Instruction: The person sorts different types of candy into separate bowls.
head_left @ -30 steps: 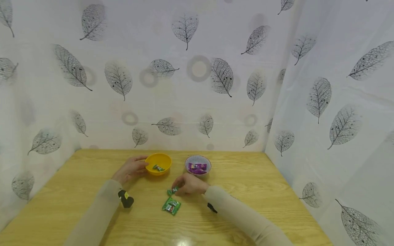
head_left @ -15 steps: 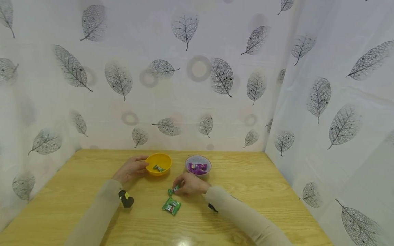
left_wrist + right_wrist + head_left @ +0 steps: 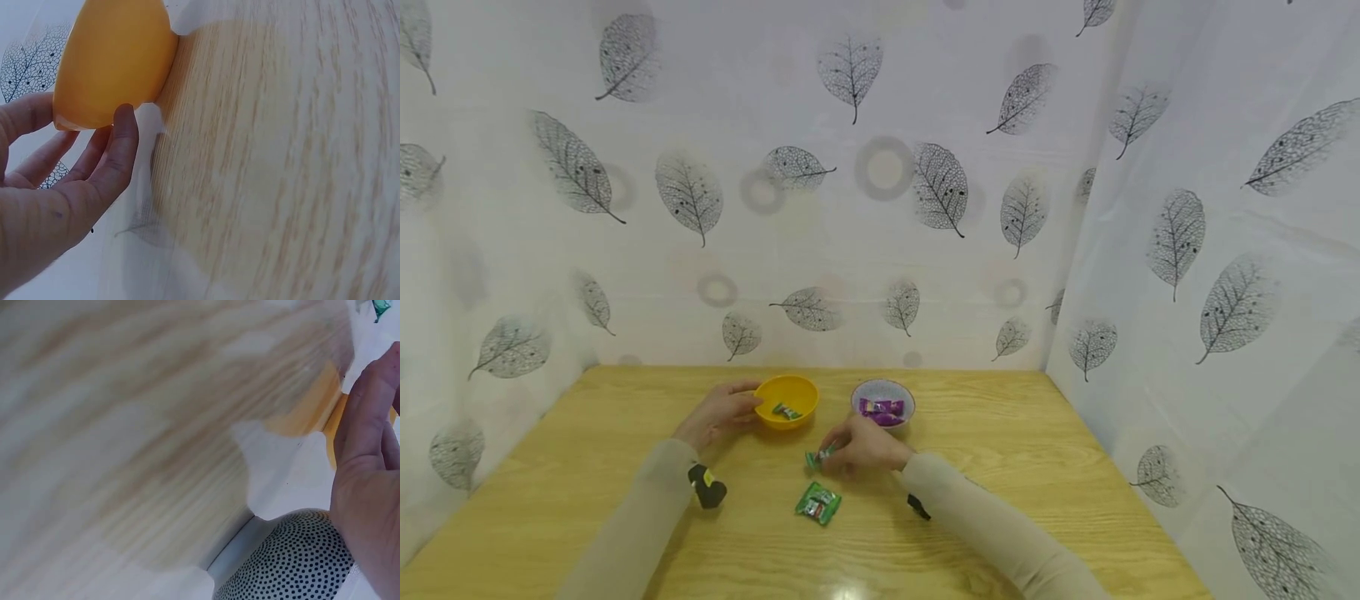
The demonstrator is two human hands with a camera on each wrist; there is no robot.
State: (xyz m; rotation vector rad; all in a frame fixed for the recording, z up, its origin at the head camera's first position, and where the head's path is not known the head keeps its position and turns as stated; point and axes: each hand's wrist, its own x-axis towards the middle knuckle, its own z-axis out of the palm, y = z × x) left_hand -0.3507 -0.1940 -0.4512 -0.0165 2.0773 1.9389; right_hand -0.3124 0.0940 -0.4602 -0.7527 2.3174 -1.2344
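My left hand (image 3: 722, 412) holds the yellow bowl (image 3: 803, 393) at its left side. In the left wrist view the fingertips and thumb lie on the rim and outer wall of the bowl (image 3: 119, 62). One green wrapped candy (image 3: 786, 411) lies inside that bowl. My right hand (image 3: 863, 442) pinches another green wrapped candy (image 3: 815, 458) by its wrapper, in front of the two bowls. A corner of its green wrapper (image 3: 381, 307) shows at the top of the right wrist view. Nearer me, green wrapped candies (image 3: 818, 503) lie together on the table.
A pale bowl (image 3: 882, 386) with a dark-dotted outside (image 3: 294, 562) stands right of the yellow one, just behind my right hand. Several purple wrapped candies (image 3: 882, 408) lie in it. The wooden table (image 3: 1000, 433) ends at a leaf-patterned curtain (image 3: 887, 242).
My right hand has drawn the pinched candy slightly away from the green candies on the table, toward the bowls. The left hand and yellow bowl have stayed put.
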